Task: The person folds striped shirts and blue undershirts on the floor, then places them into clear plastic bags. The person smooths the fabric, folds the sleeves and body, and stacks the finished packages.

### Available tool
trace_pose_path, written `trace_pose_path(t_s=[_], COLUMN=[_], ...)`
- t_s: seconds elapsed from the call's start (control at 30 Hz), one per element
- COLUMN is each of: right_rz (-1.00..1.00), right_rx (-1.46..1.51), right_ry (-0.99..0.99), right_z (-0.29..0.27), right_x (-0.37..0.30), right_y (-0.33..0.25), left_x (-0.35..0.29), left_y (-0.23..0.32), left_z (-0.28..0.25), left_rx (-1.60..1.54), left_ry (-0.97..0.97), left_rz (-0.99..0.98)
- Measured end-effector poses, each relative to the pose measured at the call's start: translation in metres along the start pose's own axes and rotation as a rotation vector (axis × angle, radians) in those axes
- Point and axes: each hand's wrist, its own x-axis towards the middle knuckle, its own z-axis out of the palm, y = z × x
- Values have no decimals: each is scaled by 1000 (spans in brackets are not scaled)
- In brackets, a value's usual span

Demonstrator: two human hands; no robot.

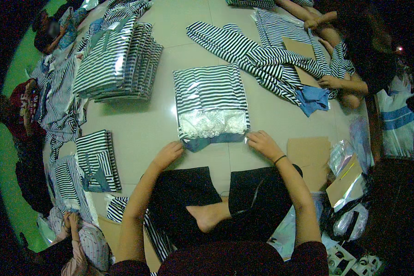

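Observation:
A folded black-and-white striped shirt (210, 89) lies flat on the floor in front of me, inside a clear, shiny plastic bag. White lace and a blue denim collar (202, 142) show at its near end. My left hand (171, 153) is closed at the near left corner of the bag, its fingers pinched there. At the near right corner my right hand (265, 145) pinches the bag's edge in the same way, with a dark band round the wrist.
A tall stack of bagged striped shirts (117, 64) stands at the far left; a smaller pile (98, 161) lies nearer. Cardboard sheets (308, 158) and loose plastic bags (349, 184) lie on the right. Co-workers sit on both sides, one handling an unfolded striped shirt (257, 57).

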Motion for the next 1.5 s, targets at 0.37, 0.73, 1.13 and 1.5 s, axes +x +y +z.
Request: trace_pose_path(t_s=[0.37,0.73,1.13,1.5], right_rz=[751,1213,1367,233], right_rx=[891,575,410,189], right_ry=[-111,182,192,66], right_z=[-2,33,16,46], right_x=[-12,21,51,101], right_y=[-4,-18,-4,-72], left_x=[10,52,68,75], left_y=[15,50,34,86], left_z=[-20,18,21,41], left_rx=[-715,-506,-194,-255], left_ry=[105,709,605,347], left_rz=[-761,-1200,-1382,-722])
